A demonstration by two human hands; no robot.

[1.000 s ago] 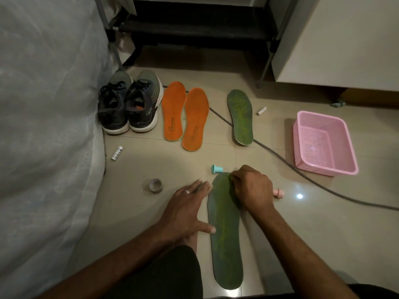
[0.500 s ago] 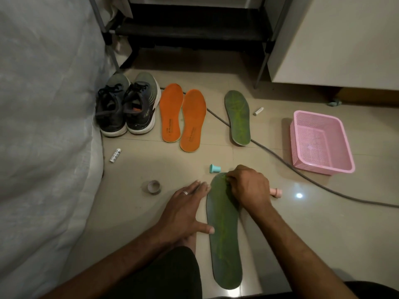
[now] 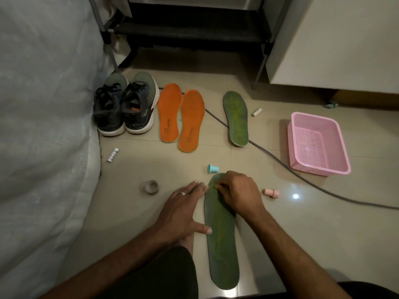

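A long green insole lies on the tiled floor in front of me, toe end pointing away. My right hand sits on that toe end with fingers curled, fingertips pinching at the insole's left edge; what is under them is hidden. My left hand lies flat on the floor just left of the insole, ring on one finger, thumb tip touching the insole's edge. A second green insole lies farther away. Two orange insoles lie side by side next to a pair of dark sneakers.
A teal cap-like piece and a pink one lie near the toe end. A tape roll, two small white tubes, a grey cable and a pink basket are around. A bed fills the left.
My right hand has shifted a little left over the insole's toe end, so the pink piece now lies apart from it. The left hand has stayed put.
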